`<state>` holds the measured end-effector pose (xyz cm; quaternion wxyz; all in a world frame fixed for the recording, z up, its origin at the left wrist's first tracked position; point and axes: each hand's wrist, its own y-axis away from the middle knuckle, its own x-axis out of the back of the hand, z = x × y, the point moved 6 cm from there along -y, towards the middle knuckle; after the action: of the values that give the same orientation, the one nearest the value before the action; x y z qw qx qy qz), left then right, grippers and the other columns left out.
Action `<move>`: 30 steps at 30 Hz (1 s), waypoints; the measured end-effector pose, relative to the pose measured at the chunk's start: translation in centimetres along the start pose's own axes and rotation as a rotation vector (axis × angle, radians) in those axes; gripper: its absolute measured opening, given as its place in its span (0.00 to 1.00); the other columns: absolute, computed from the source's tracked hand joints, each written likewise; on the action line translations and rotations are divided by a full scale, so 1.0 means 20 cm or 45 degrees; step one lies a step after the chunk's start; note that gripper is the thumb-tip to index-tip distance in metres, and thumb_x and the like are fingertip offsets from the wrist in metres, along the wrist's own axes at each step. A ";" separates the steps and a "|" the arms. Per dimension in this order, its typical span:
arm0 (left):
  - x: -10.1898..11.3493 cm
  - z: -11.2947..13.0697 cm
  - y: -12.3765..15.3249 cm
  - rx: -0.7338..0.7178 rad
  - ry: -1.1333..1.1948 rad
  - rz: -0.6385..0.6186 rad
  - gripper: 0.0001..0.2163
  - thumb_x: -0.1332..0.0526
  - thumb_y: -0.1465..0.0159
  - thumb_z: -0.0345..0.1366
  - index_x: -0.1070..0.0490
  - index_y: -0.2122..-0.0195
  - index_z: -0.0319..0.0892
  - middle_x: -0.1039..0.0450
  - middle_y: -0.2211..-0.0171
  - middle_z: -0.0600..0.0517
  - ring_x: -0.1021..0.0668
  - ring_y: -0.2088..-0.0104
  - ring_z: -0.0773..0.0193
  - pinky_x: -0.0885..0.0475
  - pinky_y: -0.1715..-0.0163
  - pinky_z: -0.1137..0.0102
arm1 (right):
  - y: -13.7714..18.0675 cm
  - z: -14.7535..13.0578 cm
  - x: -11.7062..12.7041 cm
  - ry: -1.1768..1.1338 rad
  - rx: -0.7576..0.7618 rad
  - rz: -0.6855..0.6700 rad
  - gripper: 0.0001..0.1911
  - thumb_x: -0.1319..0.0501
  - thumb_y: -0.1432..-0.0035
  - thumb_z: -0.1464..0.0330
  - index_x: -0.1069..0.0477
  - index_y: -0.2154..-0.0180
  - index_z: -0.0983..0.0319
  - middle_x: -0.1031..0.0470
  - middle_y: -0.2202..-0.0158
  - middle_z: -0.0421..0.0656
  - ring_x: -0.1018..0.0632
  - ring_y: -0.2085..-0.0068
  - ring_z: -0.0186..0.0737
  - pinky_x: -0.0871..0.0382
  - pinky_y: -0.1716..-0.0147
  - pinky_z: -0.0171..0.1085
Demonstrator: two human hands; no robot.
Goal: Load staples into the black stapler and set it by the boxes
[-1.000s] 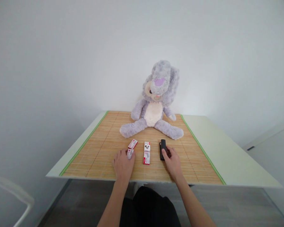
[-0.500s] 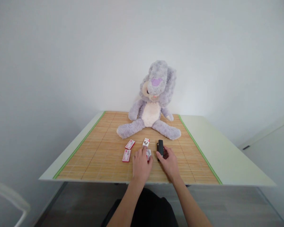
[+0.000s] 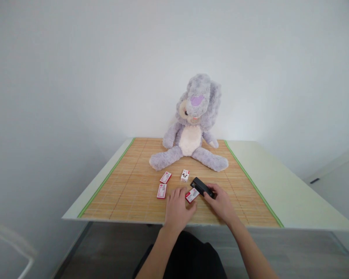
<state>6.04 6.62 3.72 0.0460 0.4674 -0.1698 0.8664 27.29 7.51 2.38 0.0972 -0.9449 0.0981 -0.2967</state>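
Note:
My right hand (image 3: 219,201) grips the rear end of a black stapler (image 3: 202,186), which lies at a slant on the bamboo mat. Just left of the stapler rests a small red-and-white staple box (image 3: 192,195), close against its side. My left hand (image 3: 178,207) is open beside that box, thumb apart from the fingers, palm down; whether a fingertip touches the box I cannot tell. Farther back stands another staple box (image 3: 185,175) with a black picture on it. On the left lie two more red-and-white boxes, one tilted (image 3: 165,177) and one nearer me (image 3: 161,191).
A grey-lilac plush rabbit (image 3: 192,128) sits at the back against the wall, legs spread over the mat. The bamboo mat (image 3: 128,193) has green edges and covers the middle of the white table (image 3: 296,186).
My right hand has turned the stapler from straight to slanted. My left hand has drawn back from the boxes, and the near box now lies tilted by the stapler. The view has shifted slightly.

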 end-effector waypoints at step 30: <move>0.03 -0.04 0.17 -0.002 -0.242 0.120 0.26 0.39 0.34 0.46 0.34 0.34 0.52 0.35 0.34 0.47 0.37 0.34 0.43 0.51 0.30 0.44 | -0.31 -0.56 -0.39 0.394 0.483 -0.571 0.08 0.29 0.48 0.64 0.19 0.63 0.56 0.18 0.61 0.45 0.22 0.56 0.51 0.32 0.52 0.45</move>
<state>4.25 3.70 3.04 -0.0108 0.5389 -0.1959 0.8192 15.27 13.92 8.69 0.1877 -0.8519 -0.1557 -0.4635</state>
